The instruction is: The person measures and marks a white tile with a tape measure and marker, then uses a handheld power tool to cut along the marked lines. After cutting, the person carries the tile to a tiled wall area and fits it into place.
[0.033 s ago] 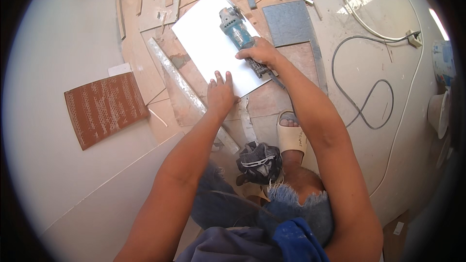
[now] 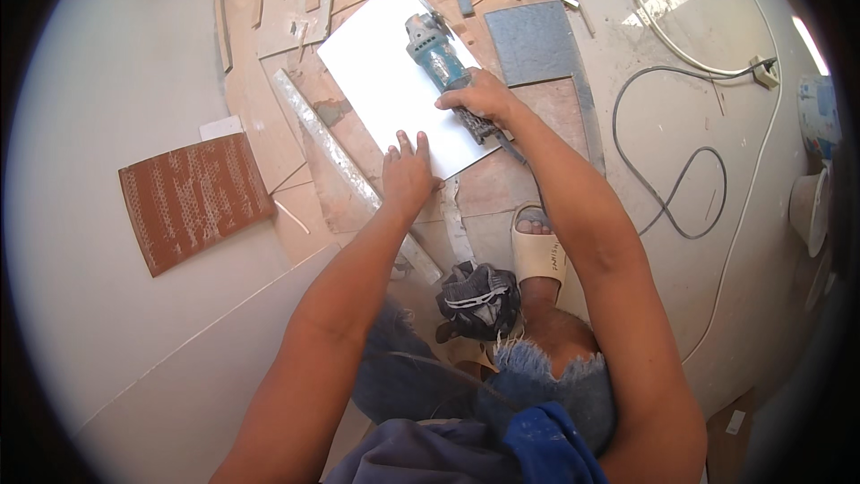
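A glossy white tile [image 2: 367, 63] lies on the work surface in front of me. My right hand [image 2: 484, 97] is wrapped round the body of a teal and grey angle grinder [image 2: 437, 58], whose head rests over the tile's far right edge. The disc is mostly hidden by the grinder and glare. On the near corner of the tile, my left hand [image 2: 409, 166] presses down flat with its fingers spread. From the grinder's back end a dark cord runs behind my right forearm.
A long dusty metal bar [image 2: 331, 143] lies left of the tile. Beyond it is a brown ribbed-back tile [image 2: 195, 202]. A dark grey tile [image 2: 533, 43] sits at right. Crumpled dark cloth [image 2: 481, 300] lies by my sandalled foot [image 2: 539, 251]. A looped cable [image 2: 667, 206] and an extension socket [image 2: 764, 72] are farther right.
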Motion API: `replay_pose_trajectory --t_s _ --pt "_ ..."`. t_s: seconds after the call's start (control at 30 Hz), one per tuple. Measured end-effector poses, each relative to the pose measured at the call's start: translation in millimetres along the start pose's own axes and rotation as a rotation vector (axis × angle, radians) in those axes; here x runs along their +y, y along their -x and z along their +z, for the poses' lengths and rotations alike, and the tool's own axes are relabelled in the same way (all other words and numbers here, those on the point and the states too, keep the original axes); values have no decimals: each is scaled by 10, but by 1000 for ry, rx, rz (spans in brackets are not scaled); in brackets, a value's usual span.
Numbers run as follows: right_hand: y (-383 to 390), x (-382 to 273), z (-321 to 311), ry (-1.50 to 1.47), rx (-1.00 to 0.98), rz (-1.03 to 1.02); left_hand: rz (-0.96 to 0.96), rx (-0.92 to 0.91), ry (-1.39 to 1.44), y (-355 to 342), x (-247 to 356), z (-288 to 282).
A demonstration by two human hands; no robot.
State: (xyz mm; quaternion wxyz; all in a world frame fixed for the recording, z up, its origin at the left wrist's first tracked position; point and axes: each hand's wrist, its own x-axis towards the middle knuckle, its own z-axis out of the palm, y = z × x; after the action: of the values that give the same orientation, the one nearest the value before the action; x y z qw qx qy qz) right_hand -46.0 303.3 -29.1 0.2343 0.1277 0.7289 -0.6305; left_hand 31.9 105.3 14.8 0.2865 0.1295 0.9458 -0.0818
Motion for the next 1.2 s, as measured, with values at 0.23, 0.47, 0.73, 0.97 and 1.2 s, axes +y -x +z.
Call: replay_pose_trajectory --t_s 0.23,0.47,0.73,0.97,1.2 --pt "49 47 -5 14 -6 1 3 11 -1 4 7 44" --pt "94 -27 -63 0 -26 25 -3 6 -7 -48 0 19" --pt "168 -92 -70 -20 -54 63 -24 -18 13 -40 -2 -7" --pt "222 -106 -89 -120 -90 51 -21 -31 10 -36 14 -39" --pt "276 -118 -91 -44 -65 22 -33 -53 -9 -38 27 -59"
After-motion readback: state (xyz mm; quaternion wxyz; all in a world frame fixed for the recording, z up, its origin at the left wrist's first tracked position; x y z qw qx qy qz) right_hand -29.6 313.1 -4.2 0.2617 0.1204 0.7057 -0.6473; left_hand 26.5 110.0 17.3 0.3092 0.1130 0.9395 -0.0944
